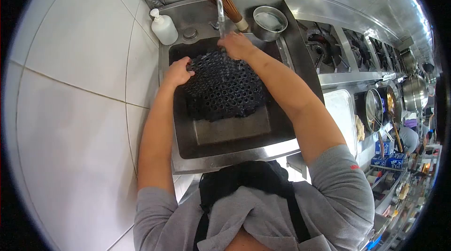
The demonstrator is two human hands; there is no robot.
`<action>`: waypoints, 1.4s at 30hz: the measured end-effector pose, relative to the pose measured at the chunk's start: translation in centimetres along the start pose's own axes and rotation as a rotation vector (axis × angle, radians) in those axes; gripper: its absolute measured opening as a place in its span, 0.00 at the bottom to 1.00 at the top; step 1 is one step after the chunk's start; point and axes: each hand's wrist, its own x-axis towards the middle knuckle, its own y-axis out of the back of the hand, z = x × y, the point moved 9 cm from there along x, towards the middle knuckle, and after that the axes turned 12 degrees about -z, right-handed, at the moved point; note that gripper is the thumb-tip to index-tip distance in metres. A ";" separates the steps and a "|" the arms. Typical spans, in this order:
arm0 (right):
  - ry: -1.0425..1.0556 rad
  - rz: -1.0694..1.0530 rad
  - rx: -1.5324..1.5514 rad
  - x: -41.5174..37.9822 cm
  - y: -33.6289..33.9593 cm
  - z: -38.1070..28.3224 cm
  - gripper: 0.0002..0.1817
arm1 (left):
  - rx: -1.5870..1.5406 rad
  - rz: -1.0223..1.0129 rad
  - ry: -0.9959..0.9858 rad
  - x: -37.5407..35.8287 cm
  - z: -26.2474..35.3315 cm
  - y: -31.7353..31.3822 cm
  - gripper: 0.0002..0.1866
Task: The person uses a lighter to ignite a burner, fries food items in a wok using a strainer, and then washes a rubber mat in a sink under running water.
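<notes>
A black rubber mat [225, 89] full of round holes lies in the sink [232, 131], looking wet and slightly bunched. My left hand [178, 72] grips its upper left edge, thumb and fingers curled around it. At the far edge, my right hand [236, 45] is closed on the mat just below the faucet [221, 10]. Water runs from the spout beside my right fingers. Part of the right fingertips is hidden by the hand itself.
Behind the sink are a white pump bottle [164, 28], a bundled stick brush [226, 4], and a metal pot [270, 22] with cloudy contents. Tiled wall [80, 110] bounds the left. Gas burners [322, 49] and a pale tray [341, 114] stand to the right.
</notes>
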 end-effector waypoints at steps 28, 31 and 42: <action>0.088 -0.111 -0.005 -16.0 18.1 -7.3 0.17 | 0.240 0.120 -0.192 -15.8 20.0 14.1 0.14; 0.076 -0.133 0.038 -17.4 15.7 -7.9 0.16 | 0.228 0.124 -0.211 -16.8 19.6 11.9 0.12; 0.061 -0.547 0.254 -24.0 -10.3 -8.6 0.16 | 0.111 -0.394 -0.229 -16.8 11.4 -14.1 0.11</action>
